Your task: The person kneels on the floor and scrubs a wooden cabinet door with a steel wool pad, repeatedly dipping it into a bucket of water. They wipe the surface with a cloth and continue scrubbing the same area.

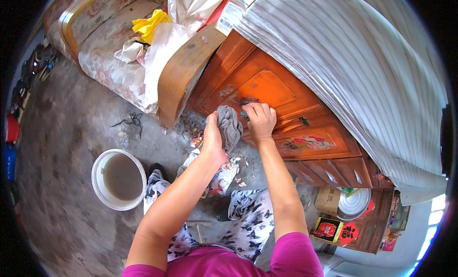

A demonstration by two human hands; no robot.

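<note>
My left hand (213, 136) is closed around a bunched, wet-looking grey cloth (230, 129), which hangs beside the cabinet front. My right hand (261, 119) presses its curled fingers against the orange-brown wooden cabinet door (265, 87). A small dark, rough-textured pad (244, 114), resembling a steel wool scourer, pokes out from under those fingers; most of it is hidden. Near the right hand the door panel bears dark, scuffed patches. On the lower panel sits a torn remnant of red and white paper (310, 142).
A white bucket (95, 181) of murky water stands on the concrete floor at left. Paper scraps (226, 176) lie between my legs and the cabinet. Black string (131, 120) is on the floor near a floral sofa (107, 69). Striped fabric (334, 48) drapes over the cabinet.
</note>
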